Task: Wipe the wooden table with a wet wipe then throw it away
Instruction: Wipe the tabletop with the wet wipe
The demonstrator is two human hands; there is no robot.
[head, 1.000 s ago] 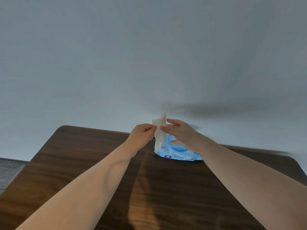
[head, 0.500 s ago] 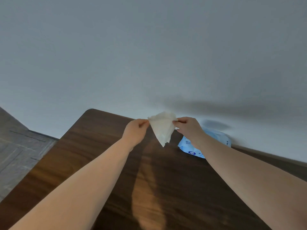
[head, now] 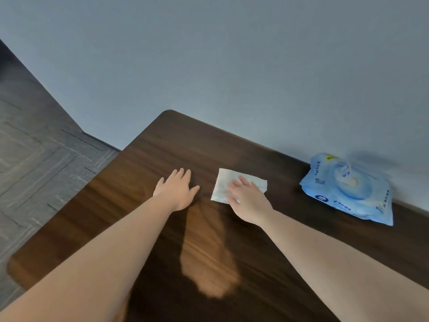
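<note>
Pressing flat, your right hand pinned the wet wipe mid-table, toward the far edge; left hand lay open beside it. Wipe pack sat at the far-right edge.

Dark brown wood-grain worktop w/ rounded corners, far edge against a plain grey wall. Lying on it: a white rectangular wet wipe spread flat near the middle, w/ the right hand pressed palm-down on it; the left hand flat on bare wood just beside; a light blue soft plastic wipes pack at the far right, by the wall.
</note>
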